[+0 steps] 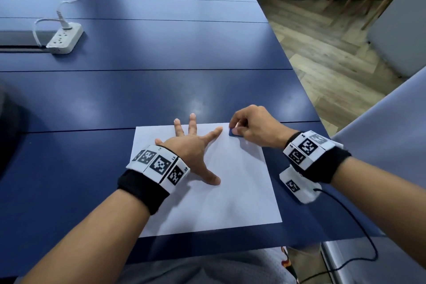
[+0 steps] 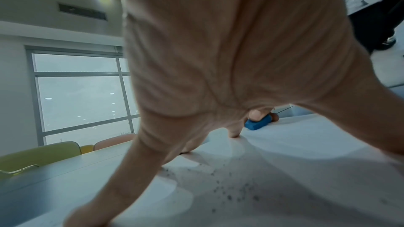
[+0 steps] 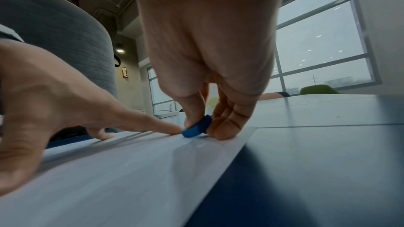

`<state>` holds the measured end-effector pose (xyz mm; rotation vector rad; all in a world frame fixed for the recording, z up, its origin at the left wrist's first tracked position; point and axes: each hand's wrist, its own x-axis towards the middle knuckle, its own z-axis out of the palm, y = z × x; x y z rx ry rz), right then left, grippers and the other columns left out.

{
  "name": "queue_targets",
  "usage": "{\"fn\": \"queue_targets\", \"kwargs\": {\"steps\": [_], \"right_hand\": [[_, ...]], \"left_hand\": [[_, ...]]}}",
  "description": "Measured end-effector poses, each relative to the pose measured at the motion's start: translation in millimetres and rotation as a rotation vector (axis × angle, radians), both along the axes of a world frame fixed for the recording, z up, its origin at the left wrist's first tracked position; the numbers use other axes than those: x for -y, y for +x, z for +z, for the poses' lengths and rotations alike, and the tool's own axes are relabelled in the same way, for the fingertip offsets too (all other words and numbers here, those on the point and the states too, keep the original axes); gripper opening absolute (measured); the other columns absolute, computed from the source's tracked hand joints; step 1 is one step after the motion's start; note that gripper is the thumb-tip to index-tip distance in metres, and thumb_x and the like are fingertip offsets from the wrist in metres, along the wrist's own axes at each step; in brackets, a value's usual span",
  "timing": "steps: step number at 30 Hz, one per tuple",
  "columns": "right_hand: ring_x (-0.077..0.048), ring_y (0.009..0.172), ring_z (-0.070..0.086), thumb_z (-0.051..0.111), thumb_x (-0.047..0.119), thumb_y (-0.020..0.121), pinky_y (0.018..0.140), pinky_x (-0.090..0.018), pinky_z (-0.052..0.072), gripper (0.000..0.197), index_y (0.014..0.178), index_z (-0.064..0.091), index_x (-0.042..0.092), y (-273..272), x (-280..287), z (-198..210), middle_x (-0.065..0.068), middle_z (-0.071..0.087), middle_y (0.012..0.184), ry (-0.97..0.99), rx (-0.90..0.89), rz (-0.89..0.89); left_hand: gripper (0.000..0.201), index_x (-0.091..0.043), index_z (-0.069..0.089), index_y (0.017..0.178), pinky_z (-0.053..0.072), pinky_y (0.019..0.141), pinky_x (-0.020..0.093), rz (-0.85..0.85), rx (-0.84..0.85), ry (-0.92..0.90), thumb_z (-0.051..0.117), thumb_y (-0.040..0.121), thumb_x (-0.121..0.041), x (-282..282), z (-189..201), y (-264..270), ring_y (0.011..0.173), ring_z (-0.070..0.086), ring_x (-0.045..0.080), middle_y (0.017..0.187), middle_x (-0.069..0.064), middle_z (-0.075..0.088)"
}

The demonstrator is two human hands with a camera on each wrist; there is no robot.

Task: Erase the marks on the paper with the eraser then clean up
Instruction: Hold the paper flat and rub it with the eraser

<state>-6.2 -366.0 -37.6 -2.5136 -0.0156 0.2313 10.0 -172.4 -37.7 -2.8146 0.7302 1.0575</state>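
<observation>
At paper (image 1: 242, 191) one-o'clock corner: eraser (image 1: 234, 134) pinched by right hand (image 1: 255, 128), mid-erasing. Left hand (image 1: 192, 148) splayed flat, pinning sheet. Next: sweeping crumbs (image 2: 231, 191) away.

matt white paper (image 1: 230, 182), smooth, dark crumbs on it, blue rubbery eraser (image 3: 196, 128), matt, tabletop (image 1: 161, 90) blue laminate with soft sheen, power strip (image 1: 65, 38) glossy white plastic, wood-look floor (image 1: 322, 53)

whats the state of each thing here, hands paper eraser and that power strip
left hand: fingers spread flat, pressing the paper down
right hand: pinching the eraser
eraser: on the paper's far right corner
paper: flat, dark crumbs on it
power strip: one cable plugged in
</observation>
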Motion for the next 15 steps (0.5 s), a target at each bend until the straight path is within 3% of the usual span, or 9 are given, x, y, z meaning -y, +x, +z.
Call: {"fn": "queue_targets", "kwargs": {"steps": [3,5,10,13,15], "right_hand": [[-0.009,0.058,0.057,0.068,0.012,0.083,0.058,-0.015,0.044,0.008,0.086,0.073,0.016,-12,-1,1,-0.001,0.068,0.07,-0.018,-0.049,0.117],[-0.009,0.061,0.06,0.068,0.011,0.082,0.057,-0.011,0.045,0.009,0.088,0.074,0.016,-15,-2,3,-0.001,0.07,0.072,-0.035,-0.083,0.181],[-0.011,0.064,0.059,0.067,0.011,0.085,0.061,-0.017,0.043,0.007,0.088,0.072,0.016,5,3,-1,0.0,0.067,0.074,-0.023,0.018,0.073],[-0.006,0.063,0.058,0.067,0.008,0.083,0.059,-0.012,0.044,0.011,0.088,0.073,0.016,-8,6,-2,0.002,0.066,0.074,-0.033,-0.033,0.157],[-0.009,0.07,0.062,0.068,0.009,0.082,0.064,-0.016,0.049,0.012,0.088,0.073,0.019,-12,8,2,0.001,0.068,0.079,-0.057,-0.097,0.227]], "left_hand": [[0.131,-0.061,-0.02,0.14,0.023,0.102,0.076,0.003,-0.003,0.006,0.078,0.054,-0.073,0,3,-1,0.142,-0.027,0.042,0.153,0.004,-0.039],[0.13,-0.06,-0.019,0.141,0.022,0.102,0.077,0.002,-0.003,0.008,0.078,0.055,-0.072,1,4,-2,0.143,-0.027,0.041,0.153,0.004,-0.039],[0.131,-0.061,-0.02,0.139,0.025,0.102,0.075,0.001,0.0,0.004,0.078,0.053,-0.073,0,1,-1,0.143,-0.026,0.041,0.154,0.004,-0.039],[0.131,-0.061,-0.019,0.14,0.023,0.102,0.076,0.004,0.002,0.011,0.079,0.055,-0.072,0,3,-1,0.143,-0.027,0.041,0.154,0.004,-0.039],[0.13,-0.06,-0.019,0.141,0.021,0.101,0.078,0.003,0.003,0.015,0.078,0.056,-0.072,1,4,-2,0.143,-0.027,0.041,0.153,0.004,-0.039]]}}
